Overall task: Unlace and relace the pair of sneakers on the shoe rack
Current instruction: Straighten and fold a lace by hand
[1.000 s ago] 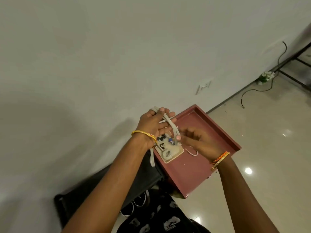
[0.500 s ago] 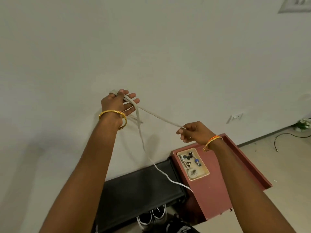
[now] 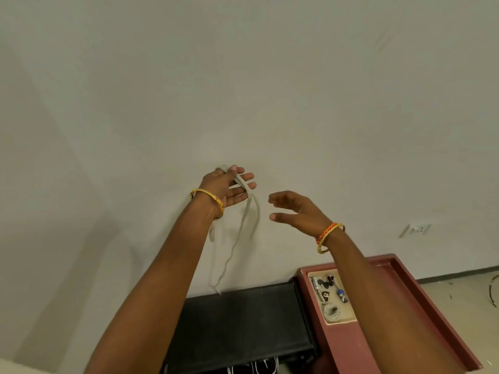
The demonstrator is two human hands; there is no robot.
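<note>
Holding the lace (image 3: 244, 211) up against the wall (image 3: 243, 76), the left hand (image 3: 228, 188) had it draped over the index finger and pinned there by the thumb, the other fingers spread straight; two strands hung down from the hand, the longer one ending just above the black rack (image 3: 237, 325). The right hand (image 3: 294, 211) hovered beside those strands with its fingers loosely apart and nothing in them, near the lace but not touching it. Sneakers (image 3: 259, 369) showed only as white edges under the rack at the bottom of the head view, well apart from the lace, so relacing had not begun. Beside the rack stood a red tray (image 3: 405, 292) with a small beige box (image 3: 330, 295) of odds and ends and what looked like a second coiled lace, though that was too small to be sure of. As a judgement, the hold was slight: the lace could slide off the finger and drop behind the rack, or the loose strands could twist so the ends came out uneven when threaded. Compared with half a second earlier, the right hand had let go of the strand it was pulling taut, the lace had fallen slack, and the view had tipped higher up the wall.
</note>
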